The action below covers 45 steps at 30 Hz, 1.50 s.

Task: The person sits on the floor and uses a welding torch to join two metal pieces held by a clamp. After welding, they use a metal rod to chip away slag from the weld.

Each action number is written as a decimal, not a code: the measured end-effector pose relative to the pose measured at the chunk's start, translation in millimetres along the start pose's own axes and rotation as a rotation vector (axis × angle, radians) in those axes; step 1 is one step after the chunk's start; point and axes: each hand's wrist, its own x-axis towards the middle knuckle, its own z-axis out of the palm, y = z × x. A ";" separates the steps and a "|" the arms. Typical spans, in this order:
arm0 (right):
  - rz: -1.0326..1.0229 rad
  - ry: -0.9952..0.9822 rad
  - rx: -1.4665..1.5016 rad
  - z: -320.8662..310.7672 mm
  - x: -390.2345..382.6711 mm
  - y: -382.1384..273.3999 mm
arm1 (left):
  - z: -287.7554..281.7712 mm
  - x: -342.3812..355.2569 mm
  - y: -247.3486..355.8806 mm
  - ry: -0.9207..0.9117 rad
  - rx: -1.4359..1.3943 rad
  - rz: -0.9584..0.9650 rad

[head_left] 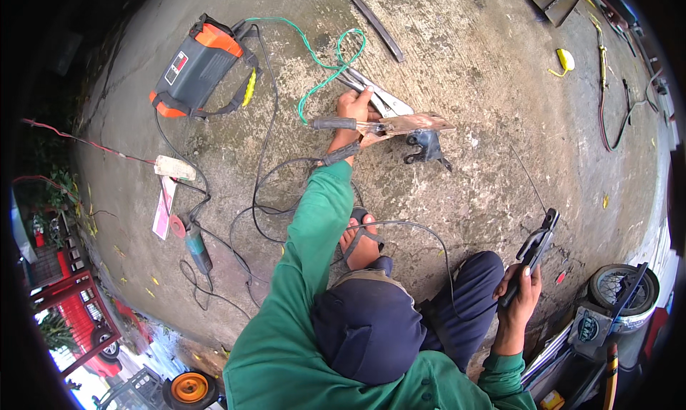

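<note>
My left hand, at the end of a green sleeve, is closed around the handles of silver locking pliers. The pliers' jaw end meets a rusty brown metal plate. Beside that hand, a clamp with two black-wrapped handles lies against the plate. Under the plate is a black metal bracket, partly covered. Low on the right, my right hand grips a black welding electrode holder. A thin welding rod sticks out of it, pointing up and left, apart from the plate.
An orange and grey welding machine stands at the far left, with green wire and black cables across the concrete. An angle grinder lies at left. A metal bar, yellow object, hose and wheel are around.
</note>
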 end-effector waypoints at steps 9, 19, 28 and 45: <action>-0.050 -0.025 -0.008 -3.3 -7.2 -12.9 | 12.7 -32.5 -47.1 -0.061 -0.199 0.018; 0.003 -0.047 0.049 -9.1 -12.4 -1.7 | -54.3 -46.9 -8.1 -0.003 0.065 -0.196; -0.017 -0.037 0.066 -14.1 -10.7 12.3 | -11.7 -125.0 139.8 0.289 0.294 0.890; 0.007 0.049 0.171 -38.3 -5.1 40.6 | 227.3 -150.4 -85.7 -1.180 1.884 1.176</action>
